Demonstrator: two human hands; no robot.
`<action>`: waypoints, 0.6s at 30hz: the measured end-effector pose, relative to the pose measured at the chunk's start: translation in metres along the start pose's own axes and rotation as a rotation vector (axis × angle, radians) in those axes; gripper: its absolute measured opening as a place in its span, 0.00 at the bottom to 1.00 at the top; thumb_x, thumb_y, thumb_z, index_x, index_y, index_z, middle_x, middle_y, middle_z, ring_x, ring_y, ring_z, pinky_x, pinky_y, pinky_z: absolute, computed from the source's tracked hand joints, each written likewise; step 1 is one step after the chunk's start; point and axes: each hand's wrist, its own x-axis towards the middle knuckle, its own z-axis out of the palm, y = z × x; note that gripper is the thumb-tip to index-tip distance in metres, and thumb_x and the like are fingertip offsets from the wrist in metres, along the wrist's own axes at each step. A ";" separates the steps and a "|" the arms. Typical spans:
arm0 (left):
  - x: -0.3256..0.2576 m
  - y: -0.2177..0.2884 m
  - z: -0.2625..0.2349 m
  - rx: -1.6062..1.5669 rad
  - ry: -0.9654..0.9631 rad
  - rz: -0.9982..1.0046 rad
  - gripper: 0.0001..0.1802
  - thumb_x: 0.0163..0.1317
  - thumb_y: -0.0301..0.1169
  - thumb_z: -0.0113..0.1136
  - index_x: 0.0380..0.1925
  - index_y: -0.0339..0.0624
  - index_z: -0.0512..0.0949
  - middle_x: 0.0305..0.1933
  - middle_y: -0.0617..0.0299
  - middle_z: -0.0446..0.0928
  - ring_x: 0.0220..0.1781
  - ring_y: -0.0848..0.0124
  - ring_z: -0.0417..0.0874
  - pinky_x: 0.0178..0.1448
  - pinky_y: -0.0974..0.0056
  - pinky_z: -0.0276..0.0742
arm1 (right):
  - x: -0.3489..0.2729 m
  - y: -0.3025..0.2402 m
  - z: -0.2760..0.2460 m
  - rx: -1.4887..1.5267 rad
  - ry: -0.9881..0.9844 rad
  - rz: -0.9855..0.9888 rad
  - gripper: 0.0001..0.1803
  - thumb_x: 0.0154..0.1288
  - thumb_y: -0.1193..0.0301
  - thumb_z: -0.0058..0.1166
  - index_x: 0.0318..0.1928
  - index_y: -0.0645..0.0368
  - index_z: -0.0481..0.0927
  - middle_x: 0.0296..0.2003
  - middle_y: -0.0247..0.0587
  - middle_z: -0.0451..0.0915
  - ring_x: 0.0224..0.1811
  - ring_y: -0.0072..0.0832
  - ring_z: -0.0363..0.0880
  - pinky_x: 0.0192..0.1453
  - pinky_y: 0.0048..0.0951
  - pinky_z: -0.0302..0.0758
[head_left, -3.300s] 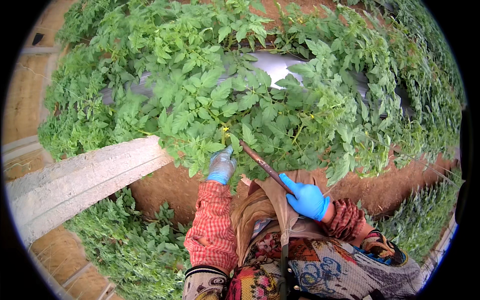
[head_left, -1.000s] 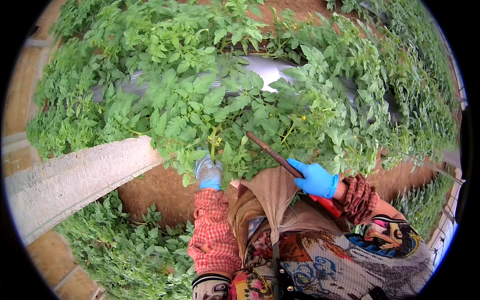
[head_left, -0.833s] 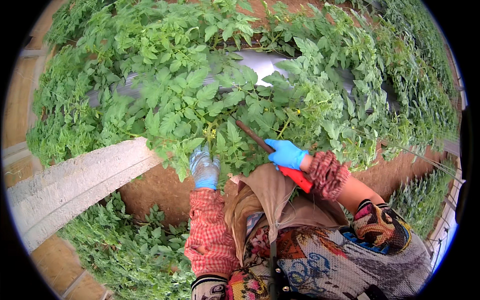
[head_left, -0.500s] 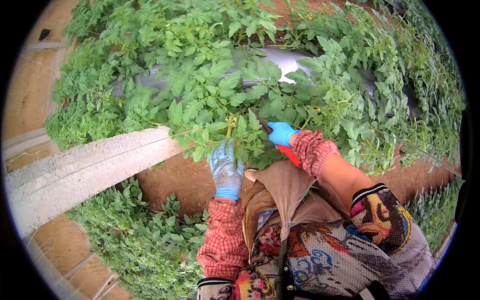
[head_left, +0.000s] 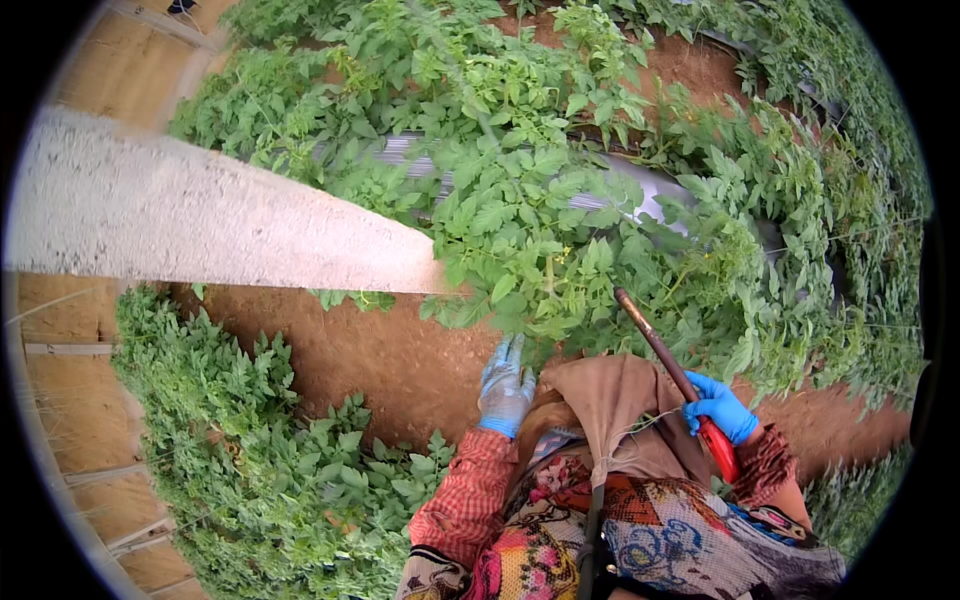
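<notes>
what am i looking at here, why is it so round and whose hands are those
This is one picture from a wide fisheye camera worn on a person's head, looking down, so straight edges bend. No machine: a person works with two hands in blue gloves. The left hand reaches, fingers spread, to the edge of the leafy green plants. The right hand has its grip around a long tool with a dark shaft and red handle. Below lie reddish-brown bare soil and a pale concrete beam.

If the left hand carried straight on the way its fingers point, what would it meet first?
Probably the leafy plant just beyond the left hand; its fingertips already sit at the lowest leaves, though depth is unclear.
</notes>
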 end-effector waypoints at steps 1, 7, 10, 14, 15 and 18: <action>-0.013 -0.018 -0.007 -0.011 -0.006 0.006 0.31 0.54 0.31 0.55 0.61 0.43 0.63 0.62 0.49 0.64 0.62 0.52 0.65 0.65 0.54 0.61 | -0.014 0.017 0.018 0.053 -0.019 -0.006 0.34 0.56 0.84 0.46 0.64 0.58 0.58 0.21 0.39 0.74 0.19 0.25 0.75 0.25 0.25 0.74; -0.097 -0.152 -0.050 -0.060 -0.107 -0.017 0.28 0.55 0.32 0.54 0.58 0.43 0.65 0.62 0.49 0.65 0.62 0.53 0.66 0.65 0.56 0.62 | -0.058 0.107 0.157 -0.013 0.024 0.148 0.31 0.57 0.81 0.51 0.63 0.57 0.62 0.23 0.36 0.75 0.19 0.21 0.73 0.24 0.22 0.72; -0.144 -0.215 -0.079 -0.064 -0.098 -0.102 0.27 0.56 0.34 0.54 0.57 0.42 0.67 0.61 0.48 0.66 0.62 0.53 0.67 0.64 0.56 0.63 | -0.038 0.126 0.230 -0.151 -0.111 0.173 0.33 0.58 0.82 0.51 0.65 0.56 0.61 0.24 0.35 0.75 0.20 0.21 0.73 0.26 0.22 0.72; -0.207 -0.283 -0.128 -0.116 -0.047 -0.231 0.25 0.56 0.36 0.55 0.55 0.42 0.69 0.59 0.47 0.69 0.61 0.53 0.68 0.64 0.56 0.63 | 0.004 0.126 0.344 -0.258 -0.277 0.136 0.33 0.60 0.81 0.50 0.66 0.55 0.59 0.25 0.35 0.75 0.20 0.21 0.72 0.27 0.23 0.72; -0.223 -0.302 -0.136 -0.114 0.010 -0.255 0.25 0.56 0.36 0.55 0.55 0.41 0.70 0.58 0.47 0.69 0.60 0.53 0.69 0.63 0.56 0.64 | 0.014 0.124 0.375 -0.279 -0.298 0.122 0.33 0.60 0.81 0.50 0.66 0.55 0.59 0.24 0.34 0.74 0.21 0.21 0.72 0.27 0.23 0.72; -0.256 -0.347 -0.144 -0.143 0.140 -0.280 0.23 0.56 0.35 0.55 0.52 0.41 0.71 0.55 0.47 0.71 0.57 0.53 0.71 0.61 0.56 0.66 | 0.048 0.124 0.444 -0.282 -0.286 0.062 0.33 0.60 0.81 0.50 0.66 0.55 0.58 0.25 0.36 0.75 0.21 0.22 0.73 0.27 0.24 0.73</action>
